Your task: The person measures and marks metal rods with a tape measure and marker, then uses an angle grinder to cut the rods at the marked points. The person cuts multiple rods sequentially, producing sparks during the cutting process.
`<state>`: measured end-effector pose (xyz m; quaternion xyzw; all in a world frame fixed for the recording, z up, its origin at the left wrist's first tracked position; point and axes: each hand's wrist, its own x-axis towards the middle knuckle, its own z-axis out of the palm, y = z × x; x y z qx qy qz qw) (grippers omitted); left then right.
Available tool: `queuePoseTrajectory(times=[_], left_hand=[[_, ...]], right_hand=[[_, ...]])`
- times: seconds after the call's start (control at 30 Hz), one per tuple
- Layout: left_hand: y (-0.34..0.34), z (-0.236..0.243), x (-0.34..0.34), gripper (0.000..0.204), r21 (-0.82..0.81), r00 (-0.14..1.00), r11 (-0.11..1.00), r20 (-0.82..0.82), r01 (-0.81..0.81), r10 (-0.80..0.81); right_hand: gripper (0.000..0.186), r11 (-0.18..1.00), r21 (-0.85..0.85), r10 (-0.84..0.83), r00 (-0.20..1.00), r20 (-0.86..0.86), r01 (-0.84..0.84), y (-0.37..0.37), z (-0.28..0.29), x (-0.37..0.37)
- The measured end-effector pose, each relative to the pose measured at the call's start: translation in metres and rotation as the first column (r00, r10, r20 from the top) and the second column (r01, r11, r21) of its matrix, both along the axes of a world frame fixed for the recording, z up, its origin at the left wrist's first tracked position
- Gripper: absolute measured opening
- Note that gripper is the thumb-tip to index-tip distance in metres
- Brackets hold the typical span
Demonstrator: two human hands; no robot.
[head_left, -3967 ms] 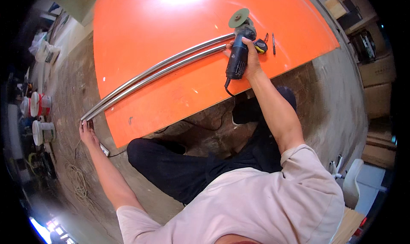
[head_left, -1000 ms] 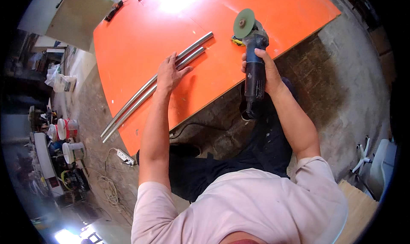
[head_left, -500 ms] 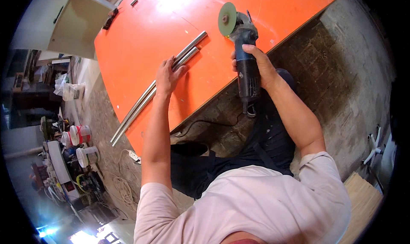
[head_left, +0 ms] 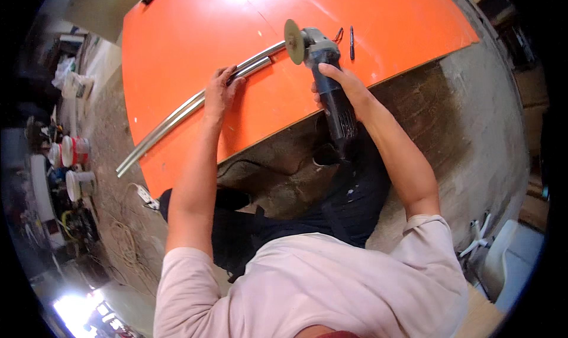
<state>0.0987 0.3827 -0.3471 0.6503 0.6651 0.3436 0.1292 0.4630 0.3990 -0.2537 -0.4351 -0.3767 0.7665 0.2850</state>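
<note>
Two shiny metal tubes (head_left: 188,108) lie side by side and slanting on the orange tabletop (head_left: 171,48), their near left ends sticking out past its edge. My left hand (head_left: 219,94) grips them toward their far ends, fingers over the top and thumb on the near side. In my right hand (head_left: 349,92) is a dark angle grinder (head_left: 335,104), held around its body with the thumb on top. Its thin greenish disc (head_left: 293,41) stands on edge at the far end of the longer tube. Whether disc and tube touch, I cannot tell.
A black pen (head_left: 352,43) lies on the tabletop right of the grinder. Beneath the table edge a dark cable (head_left: 260,165) runs over the floor. White buckets (head_left: 76,151), a white power strip (head_left: 146,196) and coiled cord (head_left: 125,243) are at left; a white chair (head_left: 512,261) stands at right.
My right hand has brought the grinder left, so its disc is now at the longer tube's end. The pen behind the grinder has come into plain view. My left hand keeps its grip.
</note>
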Motion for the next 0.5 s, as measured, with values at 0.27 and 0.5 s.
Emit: queuePoseTrajectory(times=[0.27, 0.5], left_hand=[[-0.006, 0.002, -0.003, 0.048, -0.038, 1.000, 0.999, 0.002, 0.001, -0.001], [-0.004, -0.003, -0.004, 0.049, 0.000, 0.996, 1.000, -0.085, -0.003, 0.003]], right_hand=[[0.051, 0.968, 0.060, 0.225, 0.951, 0.214, -0.242, 0.036, -0.008, -0.036], [0.054, 0.986, -0.021, 0.166, 0.963, 0.211, -0.165, 0.039, -0.029, -0.033]])
